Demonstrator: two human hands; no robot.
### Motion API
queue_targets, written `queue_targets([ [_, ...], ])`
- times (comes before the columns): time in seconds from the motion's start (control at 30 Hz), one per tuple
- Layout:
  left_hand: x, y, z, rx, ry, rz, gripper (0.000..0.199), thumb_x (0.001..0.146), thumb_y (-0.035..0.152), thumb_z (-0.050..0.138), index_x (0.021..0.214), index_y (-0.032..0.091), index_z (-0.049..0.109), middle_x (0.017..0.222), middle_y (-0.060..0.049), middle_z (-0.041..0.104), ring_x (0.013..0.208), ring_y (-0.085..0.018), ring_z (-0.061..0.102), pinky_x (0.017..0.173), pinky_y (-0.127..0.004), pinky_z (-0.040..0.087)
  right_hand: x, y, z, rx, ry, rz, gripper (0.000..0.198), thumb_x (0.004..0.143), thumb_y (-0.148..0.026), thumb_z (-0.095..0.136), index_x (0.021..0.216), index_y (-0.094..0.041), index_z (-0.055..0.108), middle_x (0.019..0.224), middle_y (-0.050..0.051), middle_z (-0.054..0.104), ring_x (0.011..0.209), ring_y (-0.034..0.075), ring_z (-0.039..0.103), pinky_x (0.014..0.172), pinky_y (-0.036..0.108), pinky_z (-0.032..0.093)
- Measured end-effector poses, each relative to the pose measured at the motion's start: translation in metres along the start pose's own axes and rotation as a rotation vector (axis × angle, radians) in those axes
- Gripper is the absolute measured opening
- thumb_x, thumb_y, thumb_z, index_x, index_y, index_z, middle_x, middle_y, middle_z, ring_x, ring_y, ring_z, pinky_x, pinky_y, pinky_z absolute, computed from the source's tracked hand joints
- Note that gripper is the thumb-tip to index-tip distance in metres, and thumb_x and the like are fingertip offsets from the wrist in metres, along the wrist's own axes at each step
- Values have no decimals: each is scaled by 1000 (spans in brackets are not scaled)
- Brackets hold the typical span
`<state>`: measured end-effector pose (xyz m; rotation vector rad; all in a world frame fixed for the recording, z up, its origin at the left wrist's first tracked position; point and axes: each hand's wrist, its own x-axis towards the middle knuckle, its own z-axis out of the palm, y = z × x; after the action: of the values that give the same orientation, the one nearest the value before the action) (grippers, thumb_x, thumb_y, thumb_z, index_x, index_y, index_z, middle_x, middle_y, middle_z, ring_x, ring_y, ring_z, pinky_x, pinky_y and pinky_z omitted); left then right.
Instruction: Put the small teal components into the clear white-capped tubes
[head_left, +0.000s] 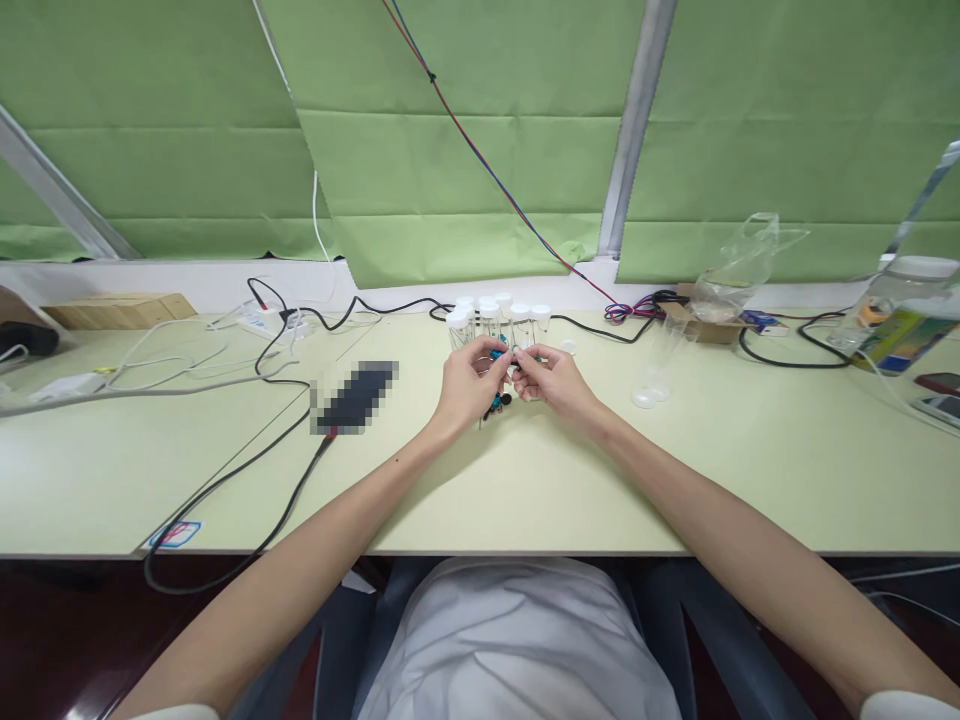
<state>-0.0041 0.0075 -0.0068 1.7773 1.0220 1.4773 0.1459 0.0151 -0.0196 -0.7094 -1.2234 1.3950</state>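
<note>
My left hand point(471, 382) and my right hand point(553, 382) meet above the middle of the table, thumbs and fingers pinched together. A small dark part point(514, 358) shows between the fingertips, too tiny to name for certain. Under and between the hands lies a little heap of small blue and black pieces with thin legs point(497, 405), which look like electronic components. Just behind my fingers stand several clear vials with white caps point(520, 313), upright and close together. My hands hide the lower parts of some vials.
A blurred dark flat device point(356, 397) with a cable lies on the left. Black and white cords run past a power strip point(271, 322). Clear empty tubes point(651, 393), a cardboard box point(705, 315) and a lidded clear jar point(911, 285) stand to the right.
</note>
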Motion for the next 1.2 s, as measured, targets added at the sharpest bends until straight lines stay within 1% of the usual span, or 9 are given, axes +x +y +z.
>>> queue_targets([
  [0.17,2,-3,0,-64,8,-47,25,81,41,71,85,17,64,59,0,60,50,-12,56,50,-25,47,0,-2,1,-2,12,-16,51,57,-55,88,78,-15,63,64,1,68,53,9,62,50,21,49],
  [0.33,4,-6,0,-129,-1,-33,31,83,48,70,83,18,65,60,0,62,49,-12,55,50,-27,48,2,0,1,-15,22,-50,53,54,-55,90,77,-15,64,62,1,68,52,10,62,53,23,52],
  [0.57,5,-9,0,-154,15,-51,32,82,49,71,82,17,64,60,0,62,49,-12,55,49,-26,46,-2,-5,3,-87,27,-121,49,58,-55,88,73,-16,61,61,1,68,52,10,60,53,25,52],
  [0.67,6,-9,0,-175,18,-63,34,81,50,72,81,17,64,60,0,62,48,-12,54,48,-26,46,-3,-6,3,-132,13,-163,46,62,-53,87,73,-17,60,61,1,67,54,11,61,54,26,53],
  [0.77,5,-9,0,-184,32,-68,34,79,50,73,81,17,63,59,0,61,48,-12,54,48,-26,45,-3,-5,3,-150,6,-182,46,62,-53,87,74,-17,61,60,0,67,54,12,61,55,26,53],
  [0.93,5,-6,1,-167,55,-57,31,79,47,74,81,18,64,58,1,60,48,-11,54,47,-25,44,-2,-4,2,-140,10,-153,46,62,-54,86,76,-17,61,62,1,68,52,12,61,52,26,52],
  [1.1,4,-3,0,-161,54,-36,31,78,46,75,81,18,64,58,1,61,48,-11,53,48,-25,45,-1,-2,2,-97,16,-105,52,58,-58,87,77,-17,61,66,3,71,50,11,62,49,24,51],
  [1.2,3,-2,0,-142,48,-32,31,78,47,74,82,18,64,59,1,61,48,-11,53,48,-26,46,0,-1,2,-96,8,-83,54,59,-61,85,79,-18,59,64,1,70,49,11,62,46,22,49],
])
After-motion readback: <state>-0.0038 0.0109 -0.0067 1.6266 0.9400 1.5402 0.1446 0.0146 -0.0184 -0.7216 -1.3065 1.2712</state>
